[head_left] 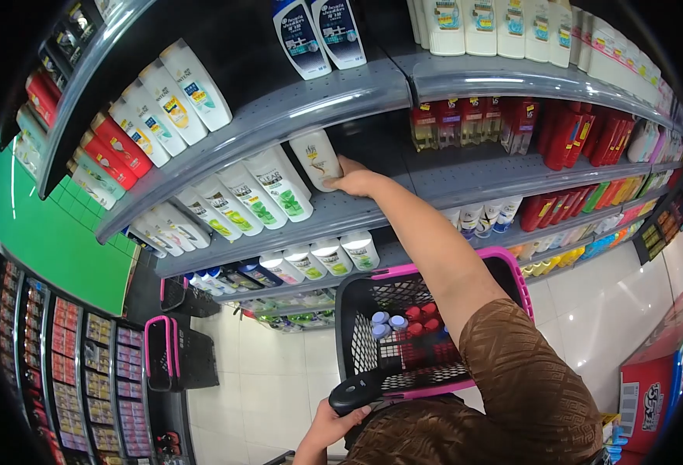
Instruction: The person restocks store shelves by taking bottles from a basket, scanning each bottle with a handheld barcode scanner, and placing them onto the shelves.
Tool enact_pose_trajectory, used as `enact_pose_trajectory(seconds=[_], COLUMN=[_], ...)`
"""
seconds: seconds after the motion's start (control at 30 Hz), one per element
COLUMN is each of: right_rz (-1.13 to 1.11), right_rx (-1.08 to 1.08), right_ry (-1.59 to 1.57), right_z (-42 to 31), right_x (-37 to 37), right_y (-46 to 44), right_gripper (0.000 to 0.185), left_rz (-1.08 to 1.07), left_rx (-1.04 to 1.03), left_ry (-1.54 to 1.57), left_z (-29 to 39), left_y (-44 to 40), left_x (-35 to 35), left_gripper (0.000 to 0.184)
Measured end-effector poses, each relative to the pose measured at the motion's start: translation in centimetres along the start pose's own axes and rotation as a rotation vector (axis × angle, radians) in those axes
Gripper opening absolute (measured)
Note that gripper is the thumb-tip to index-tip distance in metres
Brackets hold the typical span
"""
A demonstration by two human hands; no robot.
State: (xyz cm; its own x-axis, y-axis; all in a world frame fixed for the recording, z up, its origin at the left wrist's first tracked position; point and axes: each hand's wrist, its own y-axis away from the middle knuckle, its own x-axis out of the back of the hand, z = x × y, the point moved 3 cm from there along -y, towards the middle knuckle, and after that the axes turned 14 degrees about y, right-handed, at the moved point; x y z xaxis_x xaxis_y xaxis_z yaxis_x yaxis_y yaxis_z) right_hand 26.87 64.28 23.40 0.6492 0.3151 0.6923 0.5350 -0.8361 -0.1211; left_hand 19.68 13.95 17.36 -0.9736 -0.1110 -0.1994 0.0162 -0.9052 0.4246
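My right hand (350,178) reaches across to the middle shelf. Its fingers are closed around the lower right side of a white shampoo bottle (314,155) with a gold mark, which stands tilted in this view beside a row of white and green CLEAR bottles (285,186). Down near my body, my left hand (335,426) is wrapped round the black handle (357,391) of a black and pink shopping basket (349,310). Inside that basket are several bottles with red caps (423,318) and several with pale lilac caps (388,322).
White and red bottles (178,105) and two dark blue and white bottles (318,39) stand on the upper shelf (302,108). Stacked black baskets with pink handles (175,356) are on the floor at left, near a product rack (70,364). A red box (639,395) stands at lower right.
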Motion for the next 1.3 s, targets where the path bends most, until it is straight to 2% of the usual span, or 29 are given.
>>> enact_pose_trajectory(seconds=[0.2, 0.27, 0.37, 0.5, 0.53, 0.57, 0.6, 0.63, 0.67, 0.7, 0.77, 0.8, 0.87, 0.9, 0.97, 1.0, 1.07, 1.13, 1.17, 1.2, 1.3], right_rz=[0.031, 0.034, 0.028, 0.018, 0.009, 0.111, 0.222, 0.392, 0.593, 0.719, 0.859, 0.678, 0.111, 0.071, -0.187, -0.185, -0.365, -0.363, -0.373, -0.399, -0.438], right_rx=[0.014, 0.016, 0.049, 0.075, 0.039, -0.066, -0.121, -0.03, 0.06, 0.053, 0.095, 0.052, -0.2, -0.024, -0.183, -0.181, -0.319, -0.325, -0.297, -0.336, -0.347], right_ry=[0.013, -0.021, -0.024, -0.22, -0.286, -0.201, -0.171, -0.07, -0.141, -0.136, 0.128, 0.133, 0.15, 0.323, 0.525, 0.521, 0.724, 0.8, 0.828, 0.846, 0.833], right_z=[0.5, 1.3, 1.8, 0.1, 0.5, 1.5, 0.4, 0.0, -0.9, -0.8, 0.2, 1.8, 3.6, 6.5, 11.1, 12.9, 16.2, 18.6, 19.1, 19.6, 21.7], right_x=[-0.5, -0.5, -0.8, 0.1, 0.2, 0.6, 1.3, 1.7, 1.4, 0.5, -3.4, -6.8, -12.7, -16.1, -21.2, -22.9, -26.6, -29.4, -30.4, -31.1, -32.7], right_y=[-0.5, -0.9, -1.4, 0.2, 0.6, 1.0, 3.8, 6.2, 9.7, 13.2, 20.9, 23.7, 26.9, 28.4, 30.8, 30.6, 30.4, 29.3, 28.9, 28.3, 27.4], right_gripper=[0.075, 0.077, 0.079, 0.111, 0.114, 0.116, 0.112, 0.097, 0.067, 0.036, 0.018, 0.011, 0.013, 0.022, 0.036, 0.036, 0.038, 0.054, 0.038, 0.031, 0.025], left_rz=[-0.084, -0.022, -0.061, -0.081, -0.088, -0.082, -0.073, -0.068, -0.064, -0.044, -0.025, -0.006, 0.019, 0.019, 0.016, 0.018, 0.031, 0.019, 0.036, 0.034, 0.043], left_rx=[0.026, 0.074, 0.024, 0.027, 0.056, 0.05, 0.043, 0.036, 0.014, 0.046, 0.084, 0.096, 0.13, 0.132, 0.133, 0.145, 0.165, 0.215, 0.232, 0.238, 0.211], left_ry=[-0.002, 0.017, -0.009, -0.013, -0.027, -0.02, -0.017, 0.014, 0.049, 0.074, 0.106, 0.108, 0.108, 0.124, 0.135, 0.132, 0.119, 0.077, 0.076, 0.06, 0.042], left_z=[-0.8, -0.3, 0.4, 1.6, 1.4, 1.3, 1.1, 0.6, 0.0, -0.5, -1.2, -1.5, -1.8, -1.8, -1.7, -1.6, -1.6, -2.4, -2.6, -2.4, -1.5], left_y=[-1.1, -1.3, -2.1, -1.5, -1.2, -1.0, -0.6, -0.5, -0.6, -0.4, -1.0, -1.2, -1.1, -1.3, -1.7, -1.8, -2.0, -1.6, -1.1, -1.0, -1.2], left_x=[2.3, 2.5, 3.9, 5.6, 6.5, 7.2, 8.1, 9.0, 9.8, 10.7, 12.2, 12.9, 13.9, 14.1, 14.2, 14.1, 14.4, 14.6, 14.5, 14.5, 14.1], left_gripper=[0.022, 0.019, 0.02, 0.018, 0.017, 0.017, 0.016, 0.017, 0.019, 0.019, 0.02, 0.02, 0.019, 0.019, 0.019, 0.019, 0.019, 0.024, 0.024, 0.024, 0.022])
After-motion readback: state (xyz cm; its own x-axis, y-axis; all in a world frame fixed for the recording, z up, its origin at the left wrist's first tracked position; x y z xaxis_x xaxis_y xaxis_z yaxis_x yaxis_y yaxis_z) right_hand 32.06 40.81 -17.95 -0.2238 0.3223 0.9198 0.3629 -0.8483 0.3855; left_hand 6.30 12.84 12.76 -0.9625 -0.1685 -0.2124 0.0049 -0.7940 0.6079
